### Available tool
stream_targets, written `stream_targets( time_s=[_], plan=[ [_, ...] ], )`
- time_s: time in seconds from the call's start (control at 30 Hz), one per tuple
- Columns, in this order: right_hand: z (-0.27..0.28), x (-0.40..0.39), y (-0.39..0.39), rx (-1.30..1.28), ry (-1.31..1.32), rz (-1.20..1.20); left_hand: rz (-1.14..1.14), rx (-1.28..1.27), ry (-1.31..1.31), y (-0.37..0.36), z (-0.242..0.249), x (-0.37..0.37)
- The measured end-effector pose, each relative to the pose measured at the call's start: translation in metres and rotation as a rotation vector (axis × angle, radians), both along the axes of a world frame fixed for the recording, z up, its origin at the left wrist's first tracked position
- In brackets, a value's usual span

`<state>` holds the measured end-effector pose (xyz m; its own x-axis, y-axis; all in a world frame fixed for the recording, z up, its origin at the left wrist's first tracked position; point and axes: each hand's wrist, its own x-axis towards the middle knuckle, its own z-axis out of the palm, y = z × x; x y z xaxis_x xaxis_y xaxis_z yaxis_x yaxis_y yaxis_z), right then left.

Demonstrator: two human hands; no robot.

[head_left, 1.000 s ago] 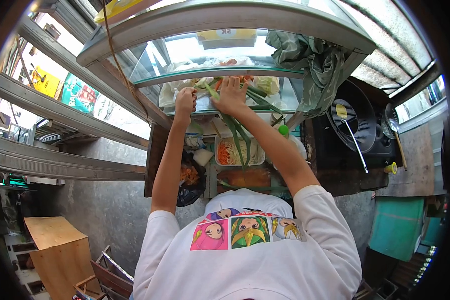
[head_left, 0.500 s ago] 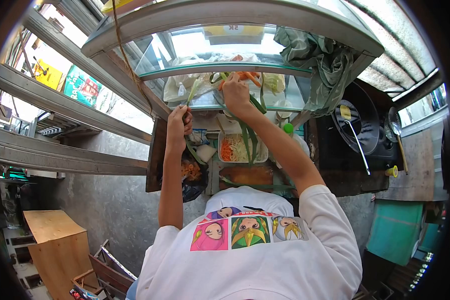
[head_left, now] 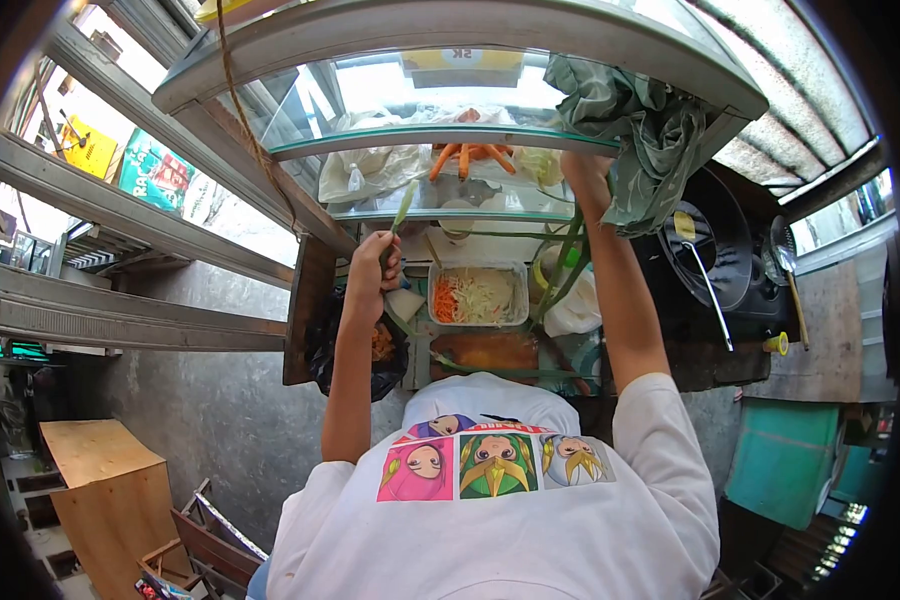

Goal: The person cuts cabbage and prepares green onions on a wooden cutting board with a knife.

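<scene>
Upper centre: the left hand (head_left: 374,262) is closed on one green onion stalk (head_left: 402,208) and the right hand (head_left: 582,172) grips hanging green onion leaves (head_left: 560,265) – light, limp, easily bruised, probably best held near the firmer base

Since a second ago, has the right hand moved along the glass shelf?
Yes. The right hand has slid right along the glass shelf, away from the carrots and towards the green cloth, trailing green stalks.
</scene>
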<state>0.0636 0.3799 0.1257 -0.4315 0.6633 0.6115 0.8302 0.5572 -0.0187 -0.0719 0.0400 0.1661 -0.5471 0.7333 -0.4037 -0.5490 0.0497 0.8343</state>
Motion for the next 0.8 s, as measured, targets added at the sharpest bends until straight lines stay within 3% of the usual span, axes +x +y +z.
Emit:
stream_targets(
  time_s=[0.2,0.6,0.67,0.73,0.8],
  plan=[
    [-0.025,0.008,0.040,-0.062,-0.120,-0.004,-0.064,-0.039,0.013,0.009,-0.005,0.011],
    [0.013,0.020,0.008,-0.565,0.295,0.195,-0.123,-0.060,-0.022,0.015,-0.019,0.033],
    [-0.011,0.033,0.025,-0.302,0.763,0.558,-0.139,-0.056,-0.048,0.019,-0.017,0.045],
    [0.005,0.033,0.007,-0.179,0.792,0.536,-0.313,-0.022,-0.112,0.030,0.006,0.067],
    [0.024,0.015,-0.014,-0.059,0.818,0.516,-0.538,0.137,-0.474,0.037,0.032,0.083]
  ],
)
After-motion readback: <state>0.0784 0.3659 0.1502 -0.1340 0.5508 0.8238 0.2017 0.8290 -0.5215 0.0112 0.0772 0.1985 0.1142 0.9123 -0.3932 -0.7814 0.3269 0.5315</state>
